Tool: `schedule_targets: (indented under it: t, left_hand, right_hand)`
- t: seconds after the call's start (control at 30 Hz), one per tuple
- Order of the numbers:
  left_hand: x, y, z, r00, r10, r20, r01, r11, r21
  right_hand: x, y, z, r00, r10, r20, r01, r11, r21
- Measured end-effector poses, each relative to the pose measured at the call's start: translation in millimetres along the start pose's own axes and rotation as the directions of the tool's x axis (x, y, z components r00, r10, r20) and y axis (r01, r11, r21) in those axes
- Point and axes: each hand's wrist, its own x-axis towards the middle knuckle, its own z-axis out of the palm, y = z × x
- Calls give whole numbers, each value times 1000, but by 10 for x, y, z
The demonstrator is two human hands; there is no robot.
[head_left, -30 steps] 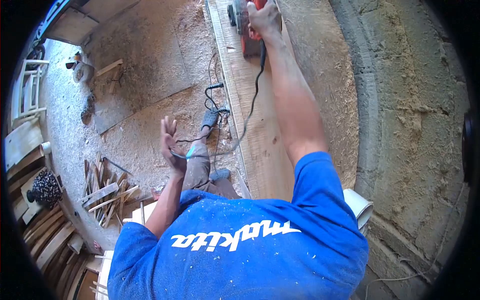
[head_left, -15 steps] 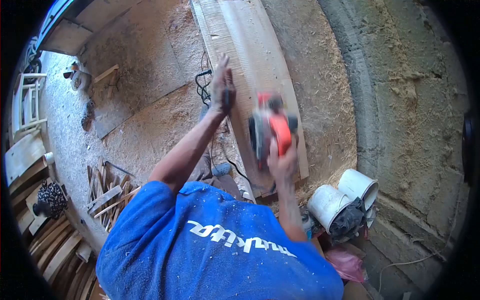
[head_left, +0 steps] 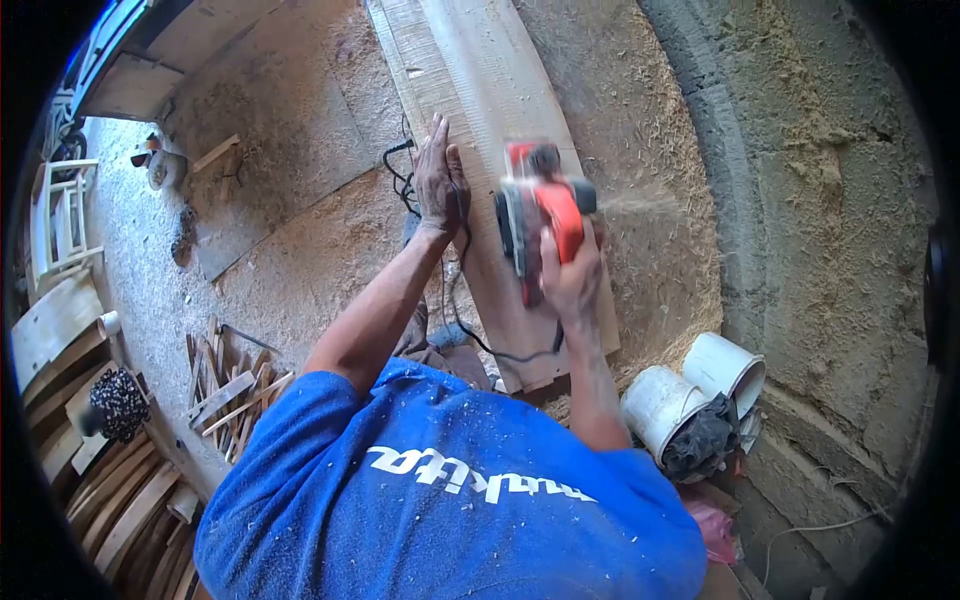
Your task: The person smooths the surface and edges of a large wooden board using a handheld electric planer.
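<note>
Where the right hand (head_left: pixel 572 280) grips, the planer (head_left: pixel 556 208) lies mostly ahead.

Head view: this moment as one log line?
Right hand: gripping red-and-black power planer | Planer: on long pale wooden board, shavings spraying | Left hand: open, thin black cord alongside

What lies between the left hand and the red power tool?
The head view shows a strip of wooden board between the left hand and red power tool, with black cord close by that hand.

red-and-black planer (head_left: pixel 565 218), blue shirt (head_left: pixel 440 535), white lettering (head_left: pixel 490 488)
</note>
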Motion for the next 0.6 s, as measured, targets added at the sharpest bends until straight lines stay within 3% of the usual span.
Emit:
schedule_targets:
  t: [0.2, 0.27, 0.43, 0.5, 0.53, 0.6]
  left_hand:
    - [26, -10, -14, 1000, 10, 0, -10, 1000, -22]
    - [41, 4, -26, 1000, 17, 8, -16, 999, -32]
    - [56, -11, -47, 999, 7, 39, -6, 1000, -31]
    - [85, 11, -62, 999, 14, 38, -13, 999, -32]
    - [69, 21, -78, 999, 19, 41, -17, 999, -33]
    - [44, 14, -67, 999, 13, 38, -11, 999, -39]
  right_hand:
    - [1401, -13, 736, 995, -73, -63, 80, 991, 110]
    - [1816, -50, 919, 999, -31, -41, 35, 993, 117]
    - [2772, -169, 1382, 993, -94, -76, 98, 994, 54]
    - [3099, -244, 1511, 994, -105, -15, 106, 974, 199]
    - [3279, -191, 1643, 995, -104, -12, 104, 974, 199]
    - [3574, -54, 1880, 996, -78, -45, 79, 996, 31]
